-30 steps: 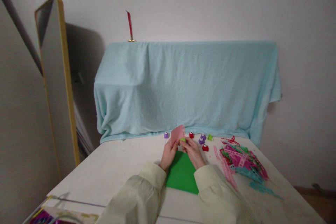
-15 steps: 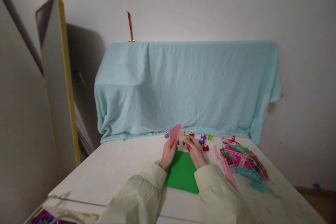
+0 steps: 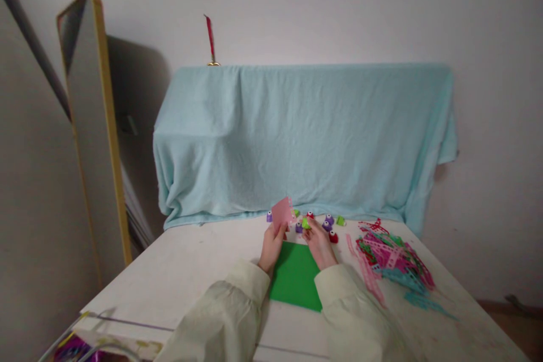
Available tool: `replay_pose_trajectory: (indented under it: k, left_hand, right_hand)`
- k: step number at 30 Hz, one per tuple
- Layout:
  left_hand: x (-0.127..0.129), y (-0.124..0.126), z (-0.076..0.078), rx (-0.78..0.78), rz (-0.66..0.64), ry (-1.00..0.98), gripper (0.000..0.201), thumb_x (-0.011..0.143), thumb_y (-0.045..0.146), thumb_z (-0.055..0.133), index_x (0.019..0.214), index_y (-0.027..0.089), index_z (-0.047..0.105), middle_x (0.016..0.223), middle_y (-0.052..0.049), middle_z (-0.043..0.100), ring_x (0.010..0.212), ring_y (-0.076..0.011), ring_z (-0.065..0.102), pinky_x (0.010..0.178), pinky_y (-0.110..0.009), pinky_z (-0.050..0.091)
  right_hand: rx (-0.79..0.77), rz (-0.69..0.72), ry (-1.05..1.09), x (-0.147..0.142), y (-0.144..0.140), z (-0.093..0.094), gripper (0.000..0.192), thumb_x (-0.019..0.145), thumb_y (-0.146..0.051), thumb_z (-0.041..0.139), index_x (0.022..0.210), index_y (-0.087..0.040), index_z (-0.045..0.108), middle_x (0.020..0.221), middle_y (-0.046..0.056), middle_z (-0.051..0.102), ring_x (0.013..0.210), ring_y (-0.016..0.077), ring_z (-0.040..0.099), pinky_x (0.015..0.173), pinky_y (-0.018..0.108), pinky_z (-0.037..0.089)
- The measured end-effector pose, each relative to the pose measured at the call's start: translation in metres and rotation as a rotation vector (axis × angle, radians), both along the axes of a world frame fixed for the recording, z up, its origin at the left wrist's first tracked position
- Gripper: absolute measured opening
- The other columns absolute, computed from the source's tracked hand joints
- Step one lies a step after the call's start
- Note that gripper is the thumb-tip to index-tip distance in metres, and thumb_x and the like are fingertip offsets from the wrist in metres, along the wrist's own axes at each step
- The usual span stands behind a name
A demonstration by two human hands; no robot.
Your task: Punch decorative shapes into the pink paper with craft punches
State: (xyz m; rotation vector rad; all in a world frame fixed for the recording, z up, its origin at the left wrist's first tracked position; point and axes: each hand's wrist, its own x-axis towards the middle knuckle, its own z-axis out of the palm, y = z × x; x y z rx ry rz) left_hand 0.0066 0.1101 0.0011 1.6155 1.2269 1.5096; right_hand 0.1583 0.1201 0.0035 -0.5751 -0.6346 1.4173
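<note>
My left hand (image 3: pixel 273 244) is closed on a small sheet of pink paper (image 3: pixel 280 213), held up at a tilt, with small cutouts along its right edge. Closed around a small light-green craft paper punch (image 3: pixel 305 223) is my right hand (image 3: pixel 319 242), just right of the paper and apart from it. Below both hands a green sheet (image 3: pixel 296 283) lies flat on the white table. Behind the hands stand several more small punches, among them a purple punch (image 3: pixel 269 216), a red punch (image 3: pixel 333 237) and a green punch (image 3: pixel 340 220).
A heap of punched paper strips (image 3: pixel 392 257) in pink, green, red and blue covers the table's right side. A light-blue cloth (image 3: pixel 301 136) drapes over something at the back. On the left leans a wood-framed mirror (image 3: pixel 104 124). A bag (image 3: pixel 76 348) shows at the lower left.
The punch in my right hand has come away from the pink paper's edge, slightly to the right. The paper has shifted a little left and up.
</note>
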Motion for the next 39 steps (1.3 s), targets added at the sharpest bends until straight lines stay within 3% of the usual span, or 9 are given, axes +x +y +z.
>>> replay_pose_trajectory:
  k: [8,13,17,19,23,27,39]
  left_hand:
    - [-0.001,-0.001,0.002,-0.017,-0.015,-0.025,0.043,0.085,0.053,0.044,0.075,0.014,0.062,0.063,-0.002,0.060,0.060,-0.0148,0.054,0.061,-0.024,0.039]
    - [0.000,0.001,0.001,-0.005,0.005,-0.032,0.043,0.085,0.052,0.044,0.072,0.015,0.061,0.063,-0.002,0.060,0.059,-0.0151,0.054,0.060,-0.025,0.039]
    - [-0.001,0.001,0.001,0.008,0.019,-0.028,0.043,0.086,0.052,0.043,0.071,0.015,0.060,0.062,-0.002,0.059,0.060,-0.0153,0.054,0.060,-0.025,0.039]
    - [-0.002,0.002,0.000,0.015,0.021,-0.028,0.043,0.086,0.052,0.043,0.073,0.015,0.060,0.063,-0.002,0.059,0.061,-0.0155,0.054,0.060,-0.025,0.039]
    - [-0.003,0.003,-0.002,0.021,0.023,-0.034,0.043,0.086,0.052,0.043,0.076,0.014,0.061,0.065,-0.002,0.060,0.062,-0.0155,0.054,0.061,-0.025,0.039]
    - [-0.003,0.005,-0.004,0.024,0.037,-0.036,0.042,0.087,0.051,0.043,0.076,0.015,0.060,0.064,-0.002,0.059,0.061,-0.0148,0.054,0.060,-0.024,0.038]
    - [-0.004,0.008,-0.006,0.004,0.073,-0.143,0.043,0.086,0.052,0.042,0.072,0.016,0.059,0.062,-0.001,0.057,0.059,-0.0140,0.053,0.060,-0.024,0.040]
  right_hand:
    - [0.029,0.068,-0.087,-0.004,-0.009,0.006,0.024,0.065,-0.029,0.077,0.084,-0.017,0.066,0.079,0.003,0.065,0.067,0.0143,0.059,0.062,0.027,0.047]
    - [0.087,0.065,-0.284,-0.007,-0.013,0.006,0.029,0.067,-0.037,0.074,0.085,-0.017,0.064,0.081,0.004,0.065,0.069,0.0168,0.060,0.067,0.031,0.048]
    - [0.172,-0.183,-0.661,-0.008,-0.013,-0.002,0.041,0.064,-0.042,0.073,0.097,-0.020,0.060,0.078,0.003,0.065,0.060,0.0168,0.058,0.058,0.030,0.046]
    - [0.233,-0.309,-0.848,-0.008,-0.012,-0.007,0.038,0.063,-0.040,0.074,0.093,-0.022,0.061,0.077,0.003,0.065,0.059,0.0167,0.056,0.057,0.029,0.044]
    - [0.279,-0.384,-1.089,-0.007,-0.011,-0.011,0.021,0.068,-0.037,0.068,0.082,-0.022,0.064,0.070,0.003,0.064,0.059,0.0181,0.055,0.057,0.029,0.041]
    - [0.318,-0.458,-1.274,-0.004,-0.009,-0.013,0.017,0.074,-0.037,0.062,0.080,-0.021,0.066,0.070,0.004,0.063,0.060,0.0186,0.055,0.059,0.029,0.040]
    - [0.361,-0.429,-1.295,0.002,-0.005,-0.019,0.021,0.074,-0.042,0.064,0.081,-0.023,0.068,0.070,0.005,0.059,0.061,0.0201,0.053,0.062,0.031,0.039]
